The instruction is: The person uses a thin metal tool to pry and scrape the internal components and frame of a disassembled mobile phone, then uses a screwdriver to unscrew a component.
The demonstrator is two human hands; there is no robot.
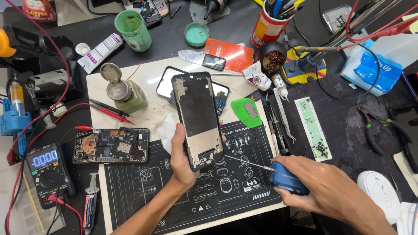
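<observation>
At the far left we see a multimeter point(47, 167) with red leads point(26, 130) trailing over the bench, and beside it an opened phone point(111, 146) lying flat, its boards exposed. Behind that stands a green glass bottle point(126, 93) with a metal pump cap, holding pale liquid; farther back a green cup point(133, 30) is upright, its inside hidden from us, with its green lid point(196, 34) lying apart to the right.

Our left hand point(183, 156) is clenched around the lower edge of a black phone frame point(197, 119), held upright above the dark work mat point(191, 191), well clear of the opened phone. A loose screen point(167, 82) lies behind it, partly covered by the frame.

Our right hand point(322, 187) grasps a blue-handled screwdriver point(285, 178), whose thin tip reaches just beside the frame's bottom corner.

Farther right a red tin point(267, 28) holds pens and tools, a dark pot point(273, 58) holds brass wool, and a white strip point(313, 128) carries small dark screws. Pliers point(374, 130) and a white mouse point(383, 191) lie at the right edge.
</observation>
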